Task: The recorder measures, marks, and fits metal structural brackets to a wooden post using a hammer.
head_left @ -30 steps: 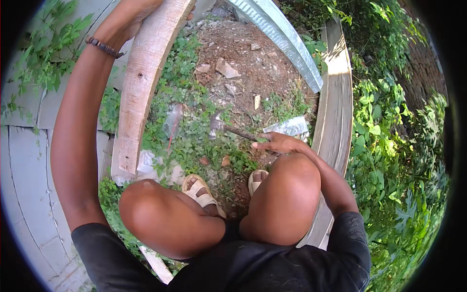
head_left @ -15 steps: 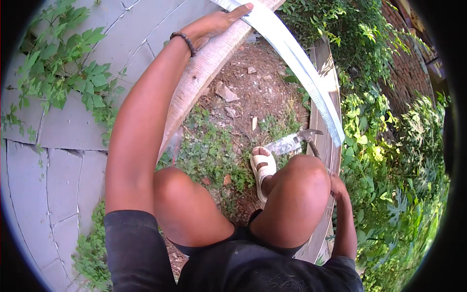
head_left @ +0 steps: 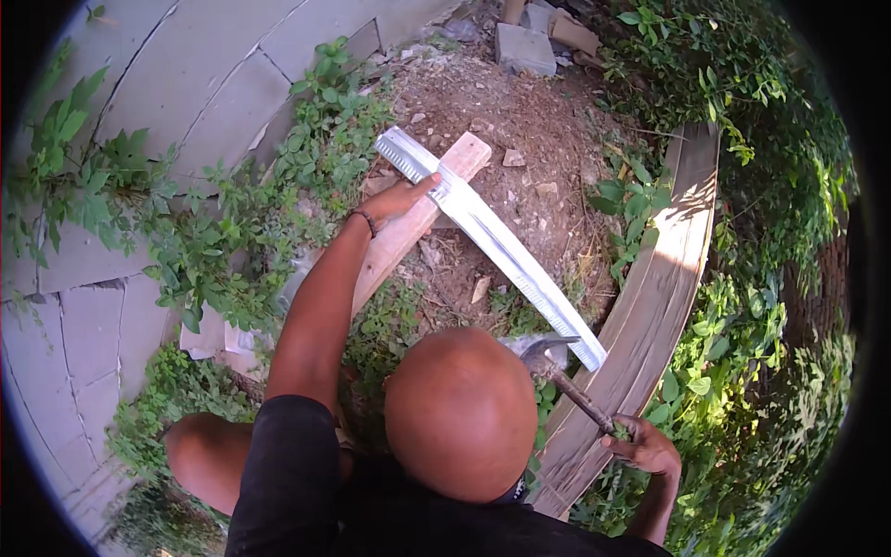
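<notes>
A long, pale metal strip [head_left: 506,246] with rows of notches lies across a light wooden plank [head_left: 394,251]. My left hand [head_left: 399,200], closed around the plank's upper part, has its thumb pressed on the strip where the two cross. The strip's near right end rests over or just above a weathered wooden beam [head_left: 640,306]; contact there is unclear. Held in my right hand [head_left: 647,450] is a claw hammer [head_left: 580,397], its head pointing left near that end. My raised knee [head_left: 461,413] hides the ground below the hammer head.
Leafy plants [head_left: 715,381] crowd the beam's right side. Grey block paving or wall [head_left: 195,93] runs along the left, with creepers [head_left: 213,232] over its edge. Stony soil [head_left: 529,130] spreads beyond the plank, and concrete blocks [head_left: 525,49] lie at the far end.
My left hand, the plank and the strip now appear lower in view. The hammer and my right hand have come out from beside my knee, over the beam. My legs have shifted.
</notes>
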Motion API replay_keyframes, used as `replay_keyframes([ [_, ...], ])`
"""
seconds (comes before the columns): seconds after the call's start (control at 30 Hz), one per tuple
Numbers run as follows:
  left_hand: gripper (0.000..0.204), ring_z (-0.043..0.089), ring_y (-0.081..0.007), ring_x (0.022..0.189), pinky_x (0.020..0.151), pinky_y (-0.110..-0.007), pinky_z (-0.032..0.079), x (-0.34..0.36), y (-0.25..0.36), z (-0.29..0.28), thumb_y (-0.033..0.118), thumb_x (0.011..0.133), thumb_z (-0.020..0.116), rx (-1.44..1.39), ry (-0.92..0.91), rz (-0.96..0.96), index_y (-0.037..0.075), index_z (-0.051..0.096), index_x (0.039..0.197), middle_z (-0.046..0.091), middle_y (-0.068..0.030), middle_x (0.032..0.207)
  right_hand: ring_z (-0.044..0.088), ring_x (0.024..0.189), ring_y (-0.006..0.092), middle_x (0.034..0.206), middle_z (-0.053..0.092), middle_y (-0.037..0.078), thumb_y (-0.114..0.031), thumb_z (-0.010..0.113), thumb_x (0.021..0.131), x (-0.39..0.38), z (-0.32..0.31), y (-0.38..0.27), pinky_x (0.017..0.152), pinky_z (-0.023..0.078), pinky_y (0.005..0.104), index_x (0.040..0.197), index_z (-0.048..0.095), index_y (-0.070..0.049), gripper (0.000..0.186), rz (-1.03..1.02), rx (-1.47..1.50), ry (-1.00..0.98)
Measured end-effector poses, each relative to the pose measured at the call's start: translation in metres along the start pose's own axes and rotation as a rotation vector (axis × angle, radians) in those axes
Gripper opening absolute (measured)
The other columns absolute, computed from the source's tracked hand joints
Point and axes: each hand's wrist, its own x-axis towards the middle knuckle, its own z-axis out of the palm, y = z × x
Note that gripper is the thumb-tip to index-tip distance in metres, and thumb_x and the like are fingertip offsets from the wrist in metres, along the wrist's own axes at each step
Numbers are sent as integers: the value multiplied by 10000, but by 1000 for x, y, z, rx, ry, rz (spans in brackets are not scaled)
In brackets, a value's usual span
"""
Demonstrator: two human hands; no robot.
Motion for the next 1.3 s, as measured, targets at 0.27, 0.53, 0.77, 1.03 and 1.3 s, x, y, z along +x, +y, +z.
replay_keyframes([
  [0.27,894,574,-304,1273,1087,-387,408,11,-59,-11,757,888,545,207,241,54,3,605,1365,626,-198,1348,328,451,29,559,350,-87,-397,624,1012,144,-35,-49,402,243,236,980,526,-115,300,-253,664,261],
  [0.53,843,583,-286,1256,1083,-372,413,18,-59,-16,717,867,629,199,271,-37,29,621,1354,632,-182,1342,368,460,46,573,428,-60,-530,554,1014,259,-32,-28,415,278,252,877,536,-148,406,-183,408,576],
  [0.77,1049,613,-361,1232,1049,-414,452,19,-53,-17,862,738,601,314,305,26,-10,640,1320,628,-263,1317,672,790,442,798,677,243,-392,558,1001,280,-52,15,707,509,541,1209,587,10,454,-54,-512,909],
  [1.03,1010,640,-347,1189,1037,-406,465,7,-72,-37,843,727,639,341,243,-56,5,660,1292,648,-250,1290,516,1204,418,1321,515,218,-460,789,822,272,63,-129,1035,408,504,1468,428,-103,822,-778,-518,680],
  [1.3,906,713,-315,920,857,-395,533,-1,-52,-14,758,684,764,374,244,52,-42,737,1107,730,-247,1014,638,990,467,1236,563,237,-267,751,843,299,118,-122,806,546,530,1596,241,-250,909,-564,-465,566],
])
